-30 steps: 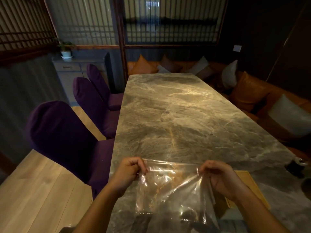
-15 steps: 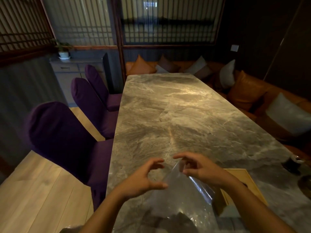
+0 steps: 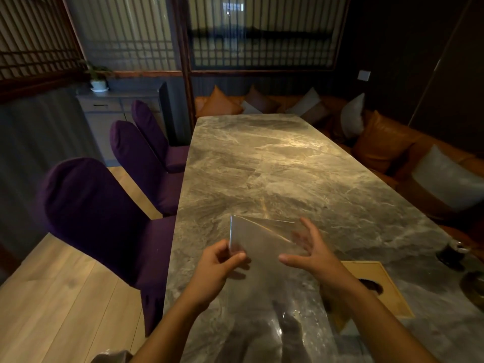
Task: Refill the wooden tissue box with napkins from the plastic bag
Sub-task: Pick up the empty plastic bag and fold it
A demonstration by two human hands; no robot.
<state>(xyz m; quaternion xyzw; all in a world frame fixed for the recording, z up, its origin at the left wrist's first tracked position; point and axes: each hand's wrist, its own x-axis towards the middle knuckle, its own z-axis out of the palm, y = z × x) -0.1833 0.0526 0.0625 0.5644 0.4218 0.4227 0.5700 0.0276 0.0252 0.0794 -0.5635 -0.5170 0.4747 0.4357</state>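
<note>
Long marble table (image 3: 275, 163), veined grey and gold, bare over most of its length. Along its left edge, three purple chairs (image 3: 86, 213) tucked close; along the right edge and far end, an orange bench (image 3: 385, 145) with grey and orange cushions. Near the right edge, a dark cup-like object (image 3: 450, 254), too dim to name, and beside it a second dark shape cut by the frame. Behind the chairs, a grey cabinet with a small potted plant (image 3: 98, 78) on top.

Over the near end of the table, a clear plastic bag (image 3: 259, 244), raised off the surface, its upper part flat and taut with a sharp bright fold on the left side and a thin top edge; the lower part hanging loose toward the near edge, crinkled and glinting. Contents not discernible through the film.

Left hand (image 3: 217, 265) pinching the bag's left fold between thumb and fingers. Right hand (image 3: 311, 254) spread wide, fingers apart behind the film's right side, thumb pointing left; contact with the bag uncertain.

Just right of the right wrist, near the right corner, the wooden tissue box (image 3: 377, 289) flat on the table, pale top with a dark oval opening; inside not visible.
</note>
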